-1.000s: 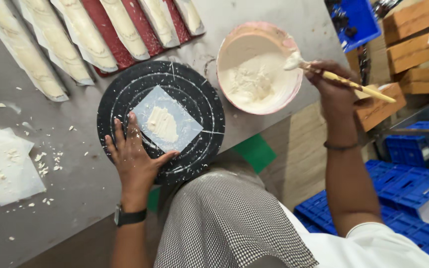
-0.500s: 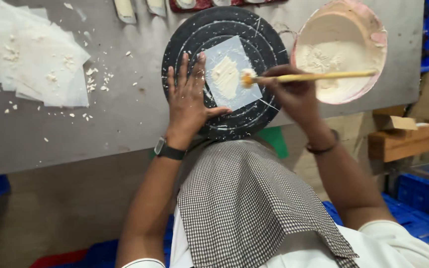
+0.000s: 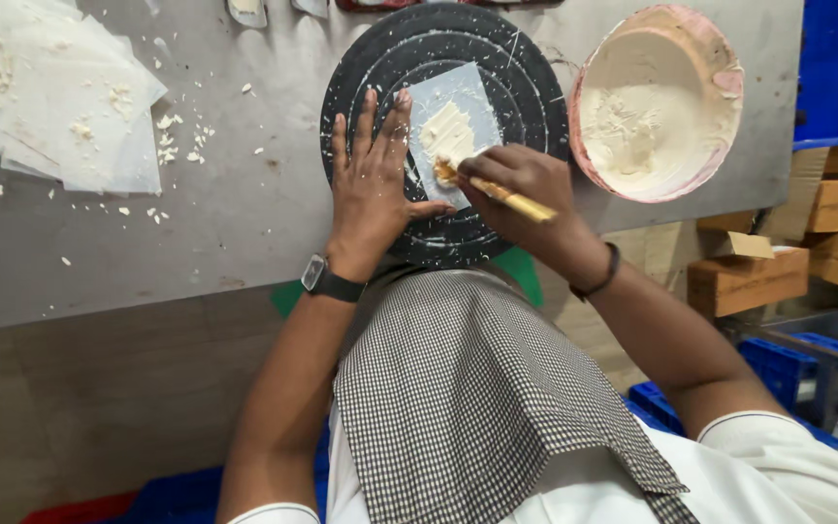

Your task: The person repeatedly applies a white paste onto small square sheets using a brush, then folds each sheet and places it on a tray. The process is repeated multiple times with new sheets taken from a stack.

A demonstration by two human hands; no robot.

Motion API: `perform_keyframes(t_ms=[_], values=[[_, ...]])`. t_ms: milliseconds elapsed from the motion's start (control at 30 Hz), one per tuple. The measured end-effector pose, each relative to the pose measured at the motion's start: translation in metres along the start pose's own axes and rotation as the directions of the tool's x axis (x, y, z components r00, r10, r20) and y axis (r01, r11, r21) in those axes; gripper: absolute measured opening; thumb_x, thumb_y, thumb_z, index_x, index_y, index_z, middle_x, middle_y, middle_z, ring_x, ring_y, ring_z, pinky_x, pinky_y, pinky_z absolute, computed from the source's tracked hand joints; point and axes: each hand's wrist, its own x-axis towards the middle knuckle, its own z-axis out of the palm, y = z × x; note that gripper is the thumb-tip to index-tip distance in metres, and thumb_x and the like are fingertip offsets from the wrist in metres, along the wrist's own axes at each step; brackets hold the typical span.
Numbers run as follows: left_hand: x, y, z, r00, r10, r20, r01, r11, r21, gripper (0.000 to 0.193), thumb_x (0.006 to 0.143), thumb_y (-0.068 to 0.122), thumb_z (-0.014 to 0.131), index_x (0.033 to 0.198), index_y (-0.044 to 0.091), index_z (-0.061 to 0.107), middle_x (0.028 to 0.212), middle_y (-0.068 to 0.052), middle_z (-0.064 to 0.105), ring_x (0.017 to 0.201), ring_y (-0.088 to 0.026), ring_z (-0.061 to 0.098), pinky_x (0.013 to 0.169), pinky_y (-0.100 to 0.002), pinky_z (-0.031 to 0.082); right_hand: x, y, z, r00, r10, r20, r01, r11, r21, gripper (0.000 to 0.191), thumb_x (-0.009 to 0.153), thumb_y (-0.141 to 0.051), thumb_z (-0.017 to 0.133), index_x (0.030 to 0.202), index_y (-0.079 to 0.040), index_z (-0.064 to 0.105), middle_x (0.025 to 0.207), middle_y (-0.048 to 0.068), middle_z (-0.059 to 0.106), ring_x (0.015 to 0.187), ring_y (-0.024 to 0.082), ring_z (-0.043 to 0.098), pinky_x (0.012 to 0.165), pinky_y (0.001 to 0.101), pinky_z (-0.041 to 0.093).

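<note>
A round black disc [image 3: 526,87] streaked with white lies on the grey table. On it rests a pale square sheet [image 3: 466,97] with a smear of cream paste [image 3: 445,128] in its middle. My left hand [image 3: 372,189] lies flat on the disc, fingers spread, fingertips pinning the sheet's left edge. My right hand [image 3: 521,184] is closed on a yellow-handled brush [image 3: 501,194], whose tip touches the sheet's near edge. A pink bowl [image 3: 725,82] of cream paste stands to the right of the disc.
A stack of pale sheets [image 3: 50,97] with crumbs lies at the far left of the grey table [image 3: 196,233]. Blue crates [image 3: 831,68] and wooden boxes [image 3: 758,277] stand to the right. Tray ends [image 3: 249,10] show at the top edge.
My right hand brought the brush from the bowl to the sheet and now works its near edge. My left hand stayed flat on the disc.
</note>
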Motion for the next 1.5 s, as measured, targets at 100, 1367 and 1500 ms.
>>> perform_keyframes(t_ms=[100, 1367, 1500], values=[[-0.001, 0.001, -0.002, 1.000, 0.008, -0.031, -0.009, 0.999, -0.044, 0.140, 0.060, 0.075, 0.082, 0.164, 0.003, 0.021, 0.168, -0.006, 0.033, 0.160, -0.031, 0.012, 0.129, -0.056, 0.003, 0.009, -0.005, 0.000, 0.983, 0.181, -0.030, -0.179, 0.983, 0.045, 0.008, 0.099, -0.010, 0.081, 0.098, -0.011, 0.073, 0.095, 0.004, 0.074, 0.082, 0.019, 0.073, 0.069, 0.0328, 0.058], [-0.037, 0.068, -0.084, 0.993, -0.069, 0.094, 0.072, 0.997, -0.029, 0.081, 0.081, 0.050, 0.081, 0.141, 0.002, 0.058, 0.133, -0.019, 0.066, 0.112, -0.037, 0.069, 0.087, -0.046, 0.056, -0.166, 0.160, -0.068, 0.867, 0.492, 0.080, -0.414, 0.800, -0.435, 0.007, 0.082, -0.021, 0.085, 0.088, -0.022, 0.082, 0.088, -0.003, 0.076, 0.092, 0.021, 0.065, 0.084, 0.0419, 0.044], [-0.038, 0.062, -0.076, 0.997, -0.062, 0.045, 0.065, 0.996, -0.055, 0.068, 0.087, 0.042, 0.082, 0.140, 0.003, 0.060, 0.135, -0.016, 0.067, 0.121, -0.035, 0.066, 0.100, -0.044, 0.053, -0.157, 0.158, -0.076, 0.897, 0.437, 0.065, -0.365, 0.816, -0.447, 0.007, 0.087, -0.019, 0.085, 0.092, -0.020, 0.082, 0.089, -0.004, 0.075, 0.095, 0.021, 0.065, 0.085, 0.0402, 0.042]])
